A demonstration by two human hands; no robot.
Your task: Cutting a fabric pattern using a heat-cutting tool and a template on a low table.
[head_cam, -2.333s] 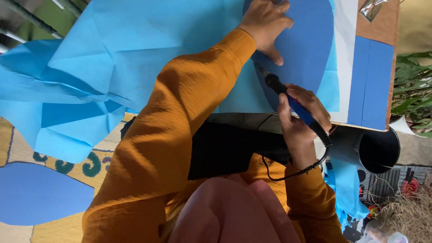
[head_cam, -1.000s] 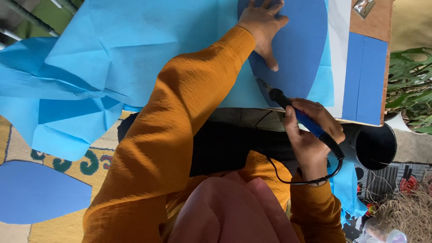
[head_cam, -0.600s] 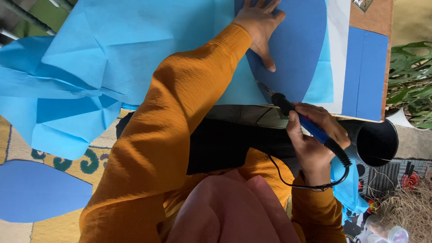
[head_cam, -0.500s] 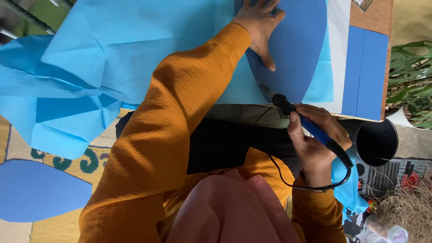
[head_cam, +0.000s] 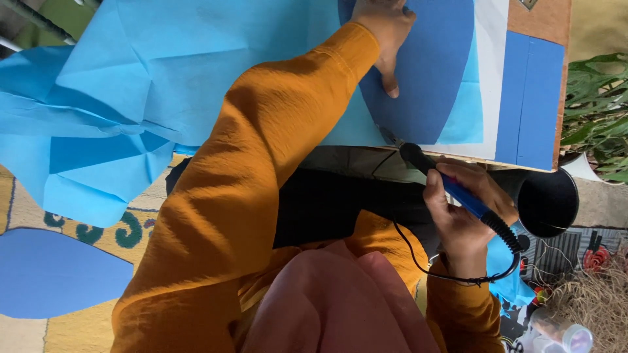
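Observation:
My left hand [head_cam: 387, 29] presses flat on a dark blue oval piece [head_cam: 428, 78] that lies over a light blue sheet [head_cam: 163, 78] on a board. My right hand [head_cam: 461, 225] is shut on a corded tool with a blue handle and a black front end [head_cam: 461, 193]. The tool's tip points at the near edge of the board, just below the lower end of the oval. A black cord loops from the tool under my right wrist. My orange sleeve hides much of the sheet's middle.
The brown board [head_cam: 538, 16] also carries a white sheet and a dark blue strip [head_cam: 530, 98]. A black cone-shaped cup [head_cam: 548, 202] stands to the right. Another dark blue oval [head_cam: 52, 274] lies on a patterned mat [head_cam: 98, 229]. Green leaves [head_cam: 598, 111] and clutter lie at the right.
My right hand has moved the tool down along the oval's edge to the board's near edge. My left hand stays pressed on the oval.

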